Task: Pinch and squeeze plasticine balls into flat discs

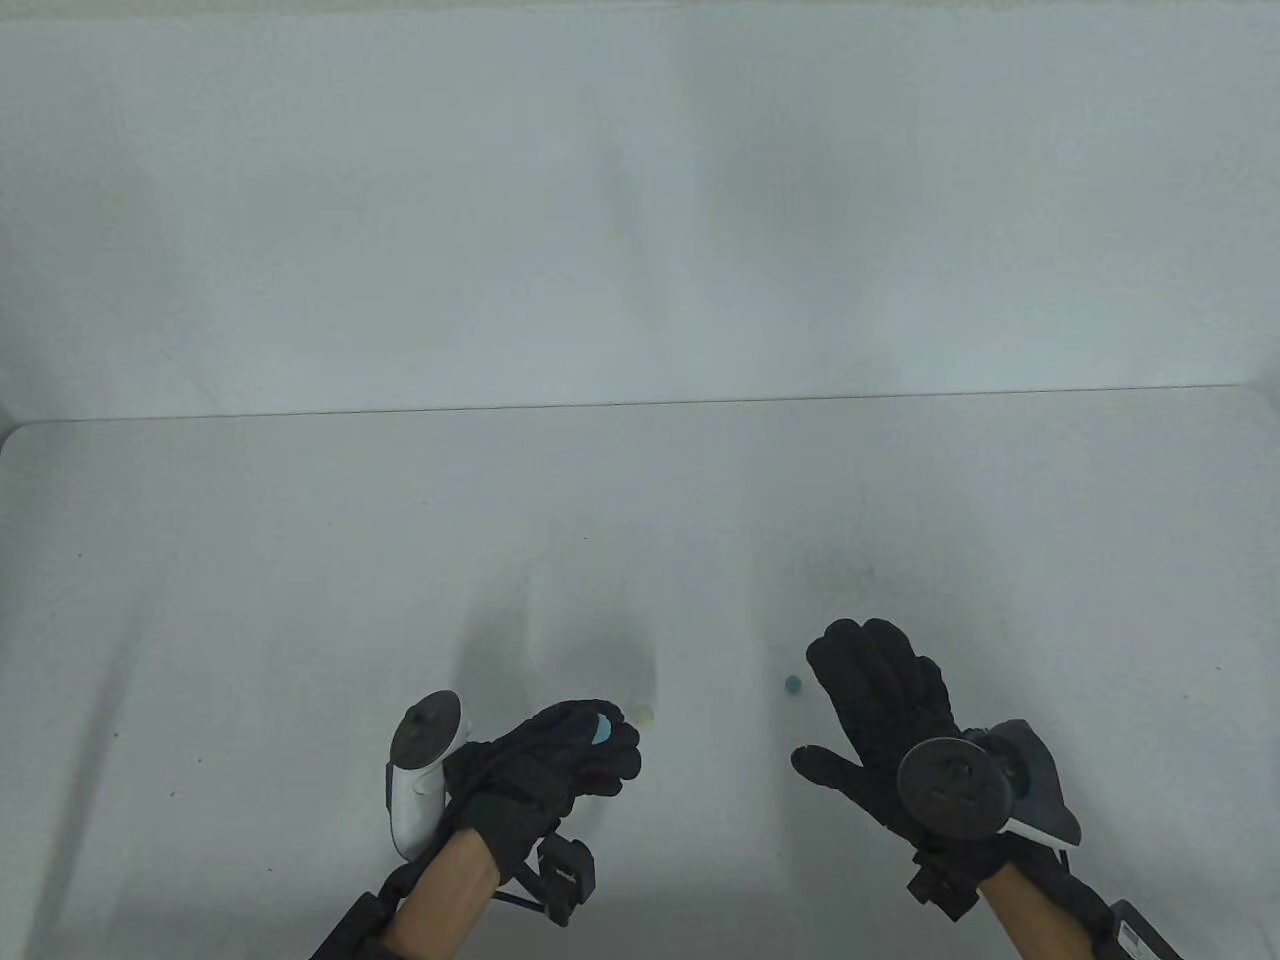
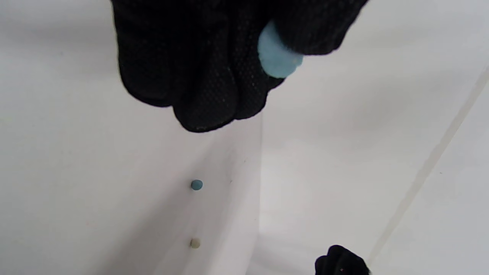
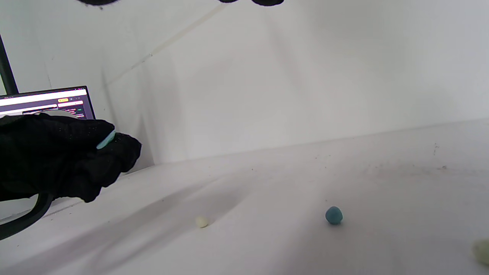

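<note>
Much of your light-blue disc [image 2: 278, 59] is hidden: from above only a sliver shows between the gloved fingers, and in the right wrist view you see just its thin edge. The pale ball [image 1: 646, 714] nearly blends into the white counter [image 1: 300, 560] in the table view, and another pale lump [image 3: 482, 251] is cut off at the right wrist view's edge, so its shape cannot be told. Your right fingertips barely poke in at the top of that wrist view, and a laptop screen [image 3: 46, 102] behind your left hand is partly covered by it. Your left hand [image 1: 560, 765] is curled closed, pinching the flattened light-blue disc between thumb and fingers, raised off the counter. Your right hand [image 1: 880, 720] lies open, fingers spread and pointing away from you, thumb out to the left, holding nothing; whether the palm touches the counter is unclear. The small darker blue ball [image 1: 793, 684] sits on the counter just beside your right fingers, apart from them, and the pale ball rests just beyond your left knuckles. A tracker [image 1: 425, 770] rides each hand's back, the left one turned outward.
</note>
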